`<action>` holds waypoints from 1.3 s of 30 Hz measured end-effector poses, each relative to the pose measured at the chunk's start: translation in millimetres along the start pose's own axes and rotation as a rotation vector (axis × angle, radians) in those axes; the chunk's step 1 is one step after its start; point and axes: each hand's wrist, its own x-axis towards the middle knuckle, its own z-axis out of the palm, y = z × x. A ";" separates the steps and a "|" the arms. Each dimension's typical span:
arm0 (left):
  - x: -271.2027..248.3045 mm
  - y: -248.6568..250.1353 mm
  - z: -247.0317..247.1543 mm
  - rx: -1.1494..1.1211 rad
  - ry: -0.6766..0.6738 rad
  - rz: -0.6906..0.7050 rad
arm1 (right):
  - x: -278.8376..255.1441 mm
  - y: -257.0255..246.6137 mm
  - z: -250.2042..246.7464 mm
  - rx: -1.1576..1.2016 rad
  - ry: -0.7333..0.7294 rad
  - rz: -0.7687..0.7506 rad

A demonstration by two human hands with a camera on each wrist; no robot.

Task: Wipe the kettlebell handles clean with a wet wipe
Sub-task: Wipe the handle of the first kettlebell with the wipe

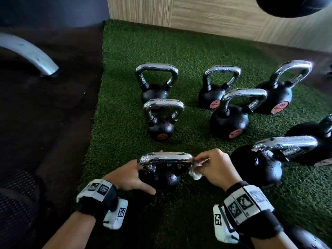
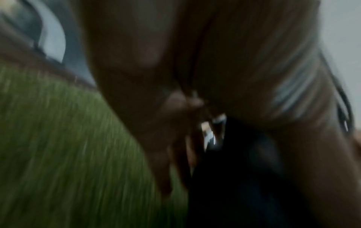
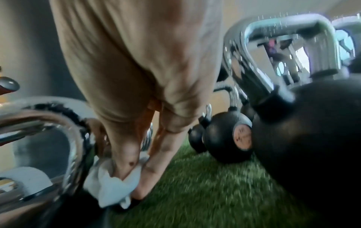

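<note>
The nearest kettlebell (image 1: 159, 178) is black with a chrome handle (image 1: 165, 158) and stands on green turf. My left hand (image 1: 138, 178) holds its left side; the thumb runs along the front of the body and the fingers are hidden behind it. My right hand (image 1: 201, 168) pinches a crumpled white wet wipe (image 1: 195, 174) against the right end of the handle. In the right wrist view the wipe (image 3: 111, 185) is squeezed between thumb and fingers beside the handle's bend (image 3: 64, 123). The left wrist view is blurred, showing my left hand (image 2: 175, 108) next to the dark body (image 2: 234, 177).
Several more chrome-handled kettlebells stand on the turf (image 1: 125, 69) behind and to the right, the closest a large one (image 1: 260, 168) just right of my right hand. Dark rubber flooring (image 1: 45, 123) with a curved metal leg (image 1: 30, 53) lies left. A wooden wall (image 1: 197, 13) closes the back.
</note>
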 end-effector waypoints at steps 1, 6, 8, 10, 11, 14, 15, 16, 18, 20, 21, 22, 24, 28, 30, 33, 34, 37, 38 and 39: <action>-4.3 -1.0 -10.0 0.059 -0.014 -0.013 | -0.7 -0.1 -8.7 -0.010 0.022 -0.016; -30.1 43.6 -57.2 -0.127 0.340 0.082 | -14.0 -23.6 -52.7 0.171 0.095 -0.165; -34.2 75.3 -62.8 -0.363 0.446 0.185 | -21.9 -44.5 -59.0 0.277 0.080 -0.266; -35.1 102.9 -60.1 -0.528 0.374 0.219 | -29.4 -64.7 -59.2 0.335 0.086 -0.359; -33.8 112.0 -56.7 -0.556 0.322 0.211 | -32.3 -72.6 -58.3 0.346 0.099 -0.393; -28.2 124.6 -43.6 -0.587 0.230 0.204 | -38.1 -86.3 -52.5 0.326 0.175 -0.458; -26.8 124.6 -40.0 -0.603 0.221 0.206 | -38.9 -88.2 -50.5 0.308 0.220 -0.464; -25.9 124.3 -36.9 -0.626 0.220 0.213 | -38.9 -89.2 -48.7 0.293 0.270 -0.464; -26.3 121.7 -32.0 -0.679 0.224 0.241 | -37.7 -90.7 -44.7 0.265 0.360 -0.466; -26.4 120.7 -27.9 -0.725 0.241 0.274 | -35.1 -92.0 -40.0 0.252 0.408 -0.470; -25.5 120.1 -25.7 -0.724 0.267 0.288 | -33.8 -92.2 -37.6 0.247 0.424 -0.474; -24.5 120.1 -23.5 -0.717 0.308 0.302 | -32.9 -92.6 -35.6 0.241 0.433 -0.481; -23.4 119.8 -21.6 -0.697 0.414 0.319 | -30.9 -89.6 -33.5 0.241 0.390 -0.481; -30.3 114.1 -24.6 -0.325 0.642 0.339 | -16.9 -47.3 -35.4 0.216 0.114 -0.348; -32.7 112.5 -21.8 -0.041 0.710 0.399 | -6.6 -15.4 -27.3 0.098 0.060 -0.214; -26.1 111.9 -7.6 0.270 0.675 0.503 | 0.9 14.4 4.6 0.114 -0.134 -0.057; -23.0 112.1 -3.1 0.359 0.662 0.504 | 1.5 19.1 18.0 0.220 -0.207 -0.052; -21.7 107.8 2.0 0.473 0.674 0.455 | 3.9 25.4 52.4 0.552 -0.248 -0.036; -24.6 104.7 0.5 0.464 0.687 0.449 | 4.9 28.2 60.2 0.595 -0.195 -0.032; -28.6 102.1 -1.4 0.449 0.702 0.450 | 5.3 30.7 66.2 0.614 -0.144 -0.027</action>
